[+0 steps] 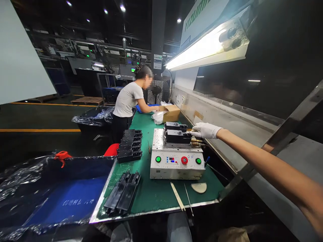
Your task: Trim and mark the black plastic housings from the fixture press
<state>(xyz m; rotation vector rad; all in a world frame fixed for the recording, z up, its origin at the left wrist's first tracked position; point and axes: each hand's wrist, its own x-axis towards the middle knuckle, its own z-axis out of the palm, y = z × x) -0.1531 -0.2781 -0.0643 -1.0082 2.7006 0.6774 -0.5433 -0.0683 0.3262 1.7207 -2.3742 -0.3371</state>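
White-gloved right hand (205,130) sits at 3 o'clock of a black fixture block (177,136) atop a steel-cased machine (176,169); whether its grip pinches, I cannot tell.

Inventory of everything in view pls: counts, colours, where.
bench-top machine: 1, white, mid-bench
black plastic parts: 2, black, on the machine
stacked black parts: about 7, black, left of the machine
flat black parts: 2, black, near bench end
bench mat: 1, green, under everything
cardboard box: 1, tan, far bench end
pale stick: 1, cream, near bench edge
metal pick: 1, silver, beside the stick
bin with plastic film: 1, black, left of far bench end
plastic sheeting: 1, blue and black, left foreground
co-worker: 1, grey shirt, hands at the box
right hand: 1, white glove, at the black plastic parts
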